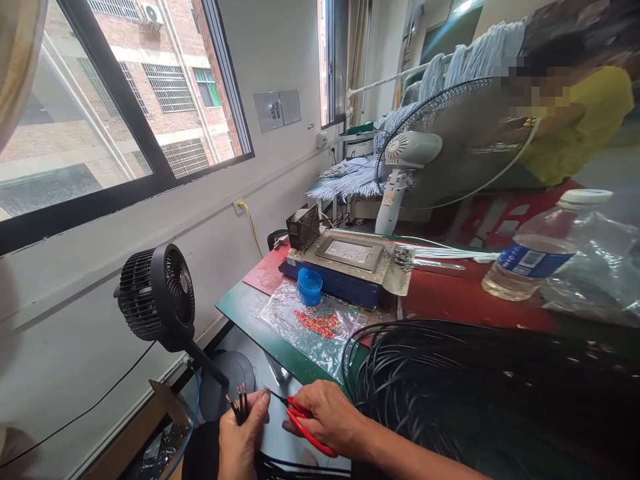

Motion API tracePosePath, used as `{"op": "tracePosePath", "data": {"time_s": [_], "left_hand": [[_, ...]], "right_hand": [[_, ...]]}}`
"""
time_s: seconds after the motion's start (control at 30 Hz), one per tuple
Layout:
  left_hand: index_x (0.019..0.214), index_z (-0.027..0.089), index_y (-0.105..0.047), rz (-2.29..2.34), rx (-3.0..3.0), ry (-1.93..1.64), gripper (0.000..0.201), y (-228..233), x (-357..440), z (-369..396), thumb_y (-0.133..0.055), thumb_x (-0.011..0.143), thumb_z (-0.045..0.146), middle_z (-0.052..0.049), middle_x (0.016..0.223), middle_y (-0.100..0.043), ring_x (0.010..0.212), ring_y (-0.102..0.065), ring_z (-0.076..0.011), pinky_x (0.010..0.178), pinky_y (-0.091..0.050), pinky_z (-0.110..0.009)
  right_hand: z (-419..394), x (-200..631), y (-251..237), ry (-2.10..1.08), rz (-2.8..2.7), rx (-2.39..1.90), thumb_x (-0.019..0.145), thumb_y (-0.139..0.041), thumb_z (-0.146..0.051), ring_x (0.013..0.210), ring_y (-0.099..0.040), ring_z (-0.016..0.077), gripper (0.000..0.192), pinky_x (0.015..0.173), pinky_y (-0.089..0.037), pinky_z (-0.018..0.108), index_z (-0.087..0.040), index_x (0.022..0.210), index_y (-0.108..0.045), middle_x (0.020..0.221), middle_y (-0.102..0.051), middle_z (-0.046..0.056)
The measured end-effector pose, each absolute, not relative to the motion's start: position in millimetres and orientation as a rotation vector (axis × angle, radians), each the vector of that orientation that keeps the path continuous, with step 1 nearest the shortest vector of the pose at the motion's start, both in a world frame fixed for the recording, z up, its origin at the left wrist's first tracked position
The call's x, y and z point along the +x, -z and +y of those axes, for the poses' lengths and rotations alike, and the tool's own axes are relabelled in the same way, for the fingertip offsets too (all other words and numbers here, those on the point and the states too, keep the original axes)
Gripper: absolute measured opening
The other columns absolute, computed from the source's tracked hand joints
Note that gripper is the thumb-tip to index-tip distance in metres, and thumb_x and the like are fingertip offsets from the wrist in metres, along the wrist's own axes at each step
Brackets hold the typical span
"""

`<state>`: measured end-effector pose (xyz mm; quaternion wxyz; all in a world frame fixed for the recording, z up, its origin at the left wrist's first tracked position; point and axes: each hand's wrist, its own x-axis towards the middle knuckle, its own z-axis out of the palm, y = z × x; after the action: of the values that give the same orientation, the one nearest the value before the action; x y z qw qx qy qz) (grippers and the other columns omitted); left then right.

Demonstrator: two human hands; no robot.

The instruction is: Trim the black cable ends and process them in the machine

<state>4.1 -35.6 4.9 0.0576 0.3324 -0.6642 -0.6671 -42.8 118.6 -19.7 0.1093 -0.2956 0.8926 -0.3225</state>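
My left hand (244, 430) is closed around several black cables (241, 408), whose ends point up. Short red and pale inner wires stick out of those ends. My right hand (325, 417) grips a pair of red-handled scissors (307, 427). Their narrow dark tips reach to my left thumb and forefinger, beside the cable ends. Whether the blades are apart is too small to tell. Lower down, more black cable runs below my hands. To the right, a large coiled bundle of black cable (400, 380) lies on the table.
Red and yellow bits (317, 323) lie on a plastic sheet beside a blue cup (310, 288). Behind stands a solder pot (345, 253) with a small fan. A bottle (530, 247) stands right. Two larger fans and a person in yellow (590, 127) are around the table.
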Motion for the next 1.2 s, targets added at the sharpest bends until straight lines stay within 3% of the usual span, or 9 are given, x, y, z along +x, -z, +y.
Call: {"op": "tracePosePath", "data": {"time_s": [0.27,0.47,0.6,0.8,0.97,1.2], "left_hand": [[0.074,0.011,-0.067,-2.03,1.009,2.007,0.047,1.9,1.6,-38.0,-0.072,0.042,0.045,0.002,0.046,-0.051,0.043,-0.039,-0.006,0.043,-0.021,-0.022],[0.082,0.011,-0.063,-1.806,0.835,2.496,0.039,8.6,6.3,-29.5,-0.069,0.054,0.036,0.01,0.041,-0.035,0.036,-0.022,0.0008,0.041,-0.01,-0.019],[0.082,0.012,-0.064,-1.677,0.857,2.584,0.044,15.7,9.2,-21.7,-0.074,0.047,0.035,0.009,0.042,-0.041,0.036,-0.026,0.001,0.04,-0.014,-0.018],[0.078,0.014,-0.066,-1.666,0.931,2.589,0.039,23.0,11.6,-15.9,-0.075,0.046,0.033,0.002,0.049,-0.054,0.042,-0.037,-0.0004,0.043,-0.027,-0.015],[0.076,0.012,-0.063,-1.756,0.891,2.475,0.038,19.7,12.5,-13.2,-0.073,0.048,0.036,0.005,0.044,-0.05,0.037,-0.027,0.0013,0.04,-0.014,-0.016],[0.072,0.013,-0.064,-1.774,0.786,2.556,0.027,14.1,14.1,-11.5,-0.068,0.056,0.035,0.006,0.046,-0.045,0.04,-0.028,0.0003,0.041,-0.015,-0.018]], "right_hand": [[117.1,-40.8,20.6,1.038,2.633,-0.82,0.071,-0.053,-0.041,0.046,-0.017,0.0067,0.039,0.047,-0.013,0.024,-0.015,0.044,-0.044,0.044,-0.033,-0.003],[121.0,-47.4,12.0,1.657,1.968,-0.558,0.075,-0.048,-0.051,0.035,-0.034,0.0058,0.042,0.04,-0.024,0.019,-0.014,0.055,-0.053,0.038,-0.039,-0.004],[123.5,-49.8,5.4,1.886,1.6,-0.456,0.074,-0.051,-0.053,0.03,-0.032,0.0045,0.043,0.034,-0.022,0.018,-0.012,0.061,-0.055,0.036,-0.039,-0.007],[124.9,-48.9,0.8,1.892,1.504,-0.437,0.072,-0.056,-0.049,0.03,-0.034,0.0031,0.04,0.032,-0.023,0.016,-0.011,0.06,-0.057,0.038,-0.042,-0.006],[126.4,-48.8,0.8,1.841,1.445,-0.469,0.064,-0.065,-0.045,0.03,-0.035,0.0035,0.037,0.031,-0.023,0.016,-0.01,0.057,-0.056,0.038,-0.043,-0.006],[125.3,-51.0,4.3,1.912,1.4,-0.401,0.072,-0.056,-0.05,0.028,-0.032,0.0039,0.042,0.03,-0.021,0.017,-0.01,0.059,-0.055,0.035,-0.041,-0.006]]}}
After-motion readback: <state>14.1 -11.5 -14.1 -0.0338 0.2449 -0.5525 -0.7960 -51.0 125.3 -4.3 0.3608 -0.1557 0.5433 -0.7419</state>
